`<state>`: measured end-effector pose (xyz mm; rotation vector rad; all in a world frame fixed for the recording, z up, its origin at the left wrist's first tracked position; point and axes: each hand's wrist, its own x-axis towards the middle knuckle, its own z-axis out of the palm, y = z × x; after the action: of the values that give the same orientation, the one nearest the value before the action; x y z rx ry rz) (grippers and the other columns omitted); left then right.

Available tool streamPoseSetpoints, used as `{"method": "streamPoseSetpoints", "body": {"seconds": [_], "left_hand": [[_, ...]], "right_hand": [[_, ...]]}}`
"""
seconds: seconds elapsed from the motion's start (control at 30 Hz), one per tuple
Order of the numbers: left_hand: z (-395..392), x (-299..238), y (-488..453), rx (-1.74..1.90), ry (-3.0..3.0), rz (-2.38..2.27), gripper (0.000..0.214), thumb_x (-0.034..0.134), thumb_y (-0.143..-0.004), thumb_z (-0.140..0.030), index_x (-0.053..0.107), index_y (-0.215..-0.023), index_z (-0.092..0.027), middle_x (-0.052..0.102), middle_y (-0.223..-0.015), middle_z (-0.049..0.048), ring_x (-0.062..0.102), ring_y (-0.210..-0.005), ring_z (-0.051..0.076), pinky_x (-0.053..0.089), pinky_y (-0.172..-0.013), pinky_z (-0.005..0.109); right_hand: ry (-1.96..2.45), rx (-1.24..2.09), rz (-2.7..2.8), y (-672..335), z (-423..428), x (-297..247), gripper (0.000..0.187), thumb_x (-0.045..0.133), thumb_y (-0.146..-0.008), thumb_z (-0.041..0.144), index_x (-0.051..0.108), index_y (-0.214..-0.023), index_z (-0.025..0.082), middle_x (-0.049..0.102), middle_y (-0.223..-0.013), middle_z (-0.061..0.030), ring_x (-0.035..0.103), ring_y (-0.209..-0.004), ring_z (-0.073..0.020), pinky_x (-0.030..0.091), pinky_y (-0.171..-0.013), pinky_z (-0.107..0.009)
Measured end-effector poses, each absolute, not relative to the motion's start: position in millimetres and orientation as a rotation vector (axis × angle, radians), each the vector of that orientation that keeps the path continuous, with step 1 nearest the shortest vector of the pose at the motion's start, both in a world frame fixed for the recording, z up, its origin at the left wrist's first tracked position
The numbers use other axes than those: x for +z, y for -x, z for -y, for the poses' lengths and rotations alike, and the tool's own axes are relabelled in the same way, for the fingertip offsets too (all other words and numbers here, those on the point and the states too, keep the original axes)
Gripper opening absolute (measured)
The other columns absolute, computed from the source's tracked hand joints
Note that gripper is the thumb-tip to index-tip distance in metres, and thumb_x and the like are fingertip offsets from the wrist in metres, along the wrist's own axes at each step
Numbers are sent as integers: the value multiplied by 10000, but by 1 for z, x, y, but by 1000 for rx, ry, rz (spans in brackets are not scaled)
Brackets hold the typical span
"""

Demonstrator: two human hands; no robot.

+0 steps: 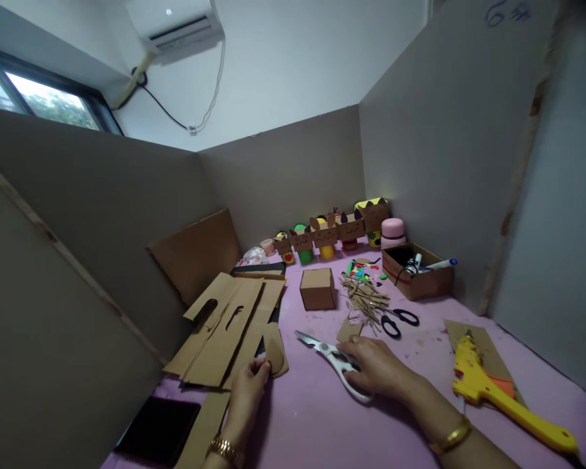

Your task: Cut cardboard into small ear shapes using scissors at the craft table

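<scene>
Between the thumb and fingers of my left hand (252,383) is a small cardboard piece (273,348) with a rounded outline. It overlaps another cut cardboard piece (284,366) lying by the stack. My right hand (378,366) is closed around the handle of white-handled scissors (342,370), whose metal blades point left and away from me. Just beyond that hand lies a small cardboard scrap (350,329). A closed cardboard box (317,288) stands in front of both hands.
Flat cardboard sheets (224,332) and a black phone-like slab (159,431) lie left. Black-handled scissors (399,321), cardboard strips (365,296) and a yellow glue gun (498,391) lie right. Behind are an open box (422,280) with pens and several cardboard animal heads (325,236) on colourful cups.
</scene>
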<state>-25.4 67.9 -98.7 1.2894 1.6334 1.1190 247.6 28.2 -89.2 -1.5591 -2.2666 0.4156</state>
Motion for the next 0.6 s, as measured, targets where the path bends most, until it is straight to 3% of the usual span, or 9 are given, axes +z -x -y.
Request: {"method": "streamPoseSetpoints", "body": {"seconds": [0.2,0.37,0.5,0.6], "left_hand": [[-61,-102,22,1169,-1325,-1579,287,729,-554,-399,654,-624,-131,584,-537,-9,479,-495,150,327,-481,240],[-56,-97,11,1236,-1294,-1406,331,715,-608,-441,651,-754,-151,642,-687,16,536,-576,157,385,-524,235],[-62,-92,-7,1217,-1252,-1233,300,751,-604,-422,616,-689,-168,621,-652,0,545,-590,141,415,-559,223],[-71,-90,-30,1134,-1214,-1116,316,781,-575,-416,607,-661,-167,600,-586,-13,524,-527,125,394,-511,217]], "right_hand": [[1549,461,2230,-247,-27,-92,295,569,-705,250,667,-978,201,615,-887,-77,571,-815,-240,332,-677,-293],[1485,576,2123,-250,-28,-93,340,628,-671,265,682,-1003,213,607,-863,-64,563,-783,-235,341,-676,-301],[1403,700,1890,-246,-33,-96,265,597,-751,322,699,-953,184,628,-872,-80,556,-839,-246,361,-747,-331],[1302,818,1632,-238,-39,-101,461,632,-740,427,635,-1104,144,641,-926,-101,561,-865,-250,396,-766,-344]]}}
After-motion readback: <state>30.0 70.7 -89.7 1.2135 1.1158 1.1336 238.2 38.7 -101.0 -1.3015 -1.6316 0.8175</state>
